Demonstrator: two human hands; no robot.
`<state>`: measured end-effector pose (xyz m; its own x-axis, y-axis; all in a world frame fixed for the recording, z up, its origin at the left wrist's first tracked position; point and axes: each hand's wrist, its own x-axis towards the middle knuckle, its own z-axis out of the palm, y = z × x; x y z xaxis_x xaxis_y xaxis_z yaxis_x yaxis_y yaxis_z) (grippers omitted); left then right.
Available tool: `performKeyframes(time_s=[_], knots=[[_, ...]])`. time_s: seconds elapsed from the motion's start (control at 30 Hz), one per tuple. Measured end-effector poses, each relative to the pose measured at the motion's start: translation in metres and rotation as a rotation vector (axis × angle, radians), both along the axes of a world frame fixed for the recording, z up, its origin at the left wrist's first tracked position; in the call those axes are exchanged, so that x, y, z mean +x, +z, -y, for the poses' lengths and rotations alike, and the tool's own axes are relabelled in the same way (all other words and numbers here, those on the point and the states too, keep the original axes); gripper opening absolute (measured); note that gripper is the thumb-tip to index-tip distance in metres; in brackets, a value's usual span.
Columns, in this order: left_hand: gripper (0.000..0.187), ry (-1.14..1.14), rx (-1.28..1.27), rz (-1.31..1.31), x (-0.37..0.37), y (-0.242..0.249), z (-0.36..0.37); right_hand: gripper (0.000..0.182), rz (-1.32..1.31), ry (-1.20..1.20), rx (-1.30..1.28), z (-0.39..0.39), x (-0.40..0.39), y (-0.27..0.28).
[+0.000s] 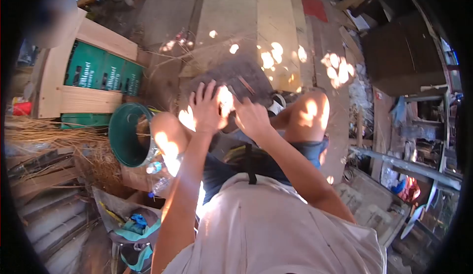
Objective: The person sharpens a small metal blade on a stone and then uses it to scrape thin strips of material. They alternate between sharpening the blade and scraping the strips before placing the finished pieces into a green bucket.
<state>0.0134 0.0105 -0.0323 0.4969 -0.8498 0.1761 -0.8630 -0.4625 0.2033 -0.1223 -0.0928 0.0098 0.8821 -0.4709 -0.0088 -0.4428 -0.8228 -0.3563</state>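
Note:
My left hand (pixel 206 110) lies with its fingers spread over the near edge of a dark, flat board (pixel 221 74) between my knees. Bright sunlight washes out the spot beside its thumb, so anything under it is hard to see. My right hand (pixel 252 119) is close by on the right, its fingers curled and its index finger stretched toward the left hand. What it grips, if anything, I cannot make out. A thin reddish-brown strip (pixel 246 85) rests on the board just beyond the right hand.
A green bucket (pixel 129 135) stands by my left knee, with plastic bottles (pixel 158 187) near it. Green crates (pixel 106 69) in a wooden frame (pixel 91 96) are at the left, above loose straw (pixel 59 133). A metal pipe (pixel 409 166) and clutter line the right side.

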Motion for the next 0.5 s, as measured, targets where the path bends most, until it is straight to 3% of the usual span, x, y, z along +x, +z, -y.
performKeyframes(time_s=[0.17, 0.27, 0.37, 0.5], knots=[[0.054, 0.002, 0.004, 0.006, 0.001, -0.003, 0.0, 0.042, -0.054, 0.045, -0.038, 0.004, 0.008, 0.0], [0.054, -0.001, -0.013, -0.005, 0.0, -0.002, 0.0, 0.051, -0.097, -0.022, 0.034, -0.003, -0.002, -0.003], [0.054, 0.005, -0.031, 0.005, 0.001, -0.007, 0.002, 0.053, 0.0, -0.005, 0.001, 0.011, 0.024, -0.012], [0.051, 0.005, 0.038, -0.016, -0.002, 0.006, 0.003, 0.048, -0.058, -0.028, 0.001, -0.001, -0.005, 0.002]])
